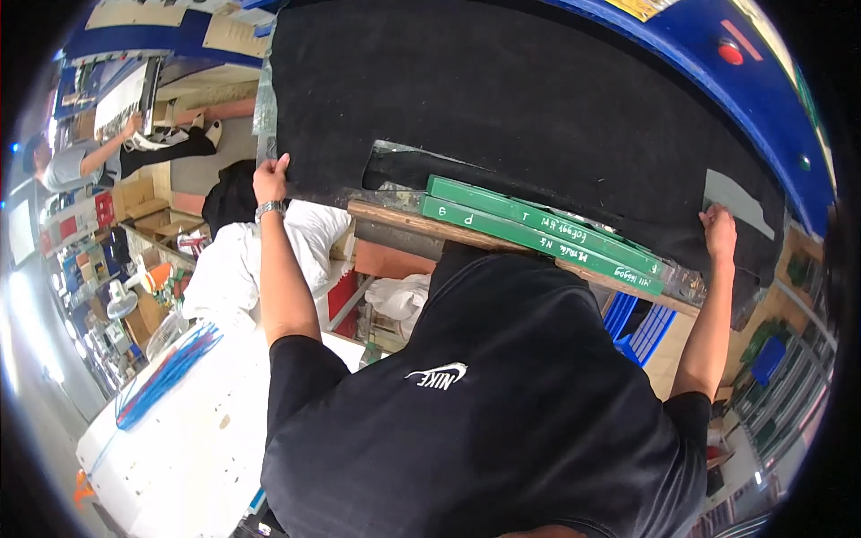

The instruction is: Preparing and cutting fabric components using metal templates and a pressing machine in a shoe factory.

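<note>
A large black sheet of material (502,99), looking like fabric or leather, covers the work surface in front of me. My left hand (271,179) pinches its near left edge, thumb and fingers together. Over on the right, my right hand (717,231) has its fingers closed on the sheet's near right edge, just below a grey patch (738,204). Two long green bars (538,235) with white handwriting lie side by side between my hands along the near edge. Behind them a dark slot (421,169) opens in the sheet.
A wooden rail (399,219) runs along the near edge. A blue machine frame with a red push button (730,51) borders the far right. White cloth (300,242) and a white table with blue strands (170,377) stand left. Another person (81,166) works at far left.
</note>
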`<state>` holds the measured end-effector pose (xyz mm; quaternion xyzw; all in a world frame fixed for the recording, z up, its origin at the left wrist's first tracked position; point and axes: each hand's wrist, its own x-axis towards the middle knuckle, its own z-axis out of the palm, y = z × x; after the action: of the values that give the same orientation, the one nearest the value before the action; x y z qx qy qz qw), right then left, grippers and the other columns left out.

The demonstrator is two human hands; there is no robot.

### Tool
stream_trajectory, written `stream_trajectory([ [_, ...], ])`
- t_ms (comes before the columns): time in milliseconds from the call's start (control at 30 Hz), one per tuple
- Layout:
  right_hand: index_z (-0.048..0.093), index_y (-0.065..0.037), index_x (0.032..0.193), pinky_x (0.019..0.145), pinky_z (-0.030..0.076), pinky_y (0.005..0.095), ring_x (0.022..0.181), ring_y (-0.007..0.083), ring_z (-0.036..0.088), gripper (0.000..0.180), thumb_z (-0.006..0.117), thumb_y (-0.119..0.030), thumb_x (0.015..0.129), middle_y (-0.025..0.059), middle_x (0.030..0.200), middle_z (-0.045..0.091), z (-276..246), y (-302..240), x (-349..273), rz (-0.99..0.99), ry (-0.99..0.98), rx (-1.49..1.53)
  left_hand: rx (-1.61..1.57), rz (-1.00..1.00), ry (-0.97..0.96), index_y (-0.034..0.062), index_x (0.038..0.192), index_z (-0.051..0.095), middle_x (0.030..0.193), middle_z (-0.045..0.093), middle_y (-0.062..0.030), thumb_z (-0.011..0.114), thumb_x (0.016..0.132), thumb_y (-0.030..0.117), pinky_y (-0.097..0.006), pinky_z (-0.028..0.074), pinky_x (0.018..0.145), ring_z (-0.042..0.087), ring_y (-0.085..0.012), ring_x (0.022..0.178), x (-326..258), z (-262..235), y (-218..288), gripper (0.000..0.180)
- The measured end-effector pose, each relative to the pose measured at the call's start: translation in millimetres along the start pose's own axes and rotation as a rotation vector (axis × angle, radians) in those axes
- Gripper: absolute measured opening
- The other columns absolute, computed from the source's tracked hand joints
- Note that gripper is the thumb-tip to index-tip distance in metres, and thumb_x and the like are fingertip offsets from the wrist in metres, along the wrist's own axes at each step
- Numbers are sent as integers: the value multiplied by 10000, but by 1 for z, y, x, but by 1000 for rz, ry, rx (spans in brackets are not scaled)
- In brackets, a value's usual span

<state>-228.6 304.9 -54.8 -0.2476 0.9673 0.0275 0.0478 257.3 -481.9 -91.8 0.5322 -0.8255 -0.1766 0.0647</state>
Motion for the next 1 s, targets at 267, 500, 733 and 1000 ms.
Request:
stream_trajectory([
  [267, 664, 32, 928, 745, 505, 320, 790, 217, 642, 198, 757, -117, 836, 120, 850, 651, -81, -193, -35, -204, -535, 916, -135, -8, 124, 18, 1355, 521, 1014, 654, -131, 818, 820, 423, -304, 527, 784, 633, -178, 880, -57, 15, 36, 734],
  [500, 659, 32, 874, 647, 468, 334, 673, 170, 580, 196, 773, -117, 817, 128, 725, 625, -82, -221, -42, -258, -704, 787, -663, -345, -71, 24, 1387, 469, 743, 490, 61, 843, 830, 293, -213, 426, 499, 503, -49, 629, -89, 21, 48, 723],
  [733, 655, 18, 808, 578, 425, 300, 600, 103, 523, 170, 768, -107, 826, 73, 643, 609, -80, -215, -36, -246, -731, 821, -1315, -240, 12, 61, 1366, 411, 1026, 688, -49, 731, 907, 77, -291, 540, 578, 667, -125, 818, -94, 9, 75, 560],
  [1000, 612, -5, 758, 570, 364, 247, 637, 34, 445, 163, 762, -39, 810, -53, 653, 531, -153, -208, -7, -187, -813, 942, -441, -35, 219, 49, 1283, 578, 802, 445, 21, 843, 803, 212, -258, 411, 624, 409, -104, 675, -92, 23, 60, 572],
])
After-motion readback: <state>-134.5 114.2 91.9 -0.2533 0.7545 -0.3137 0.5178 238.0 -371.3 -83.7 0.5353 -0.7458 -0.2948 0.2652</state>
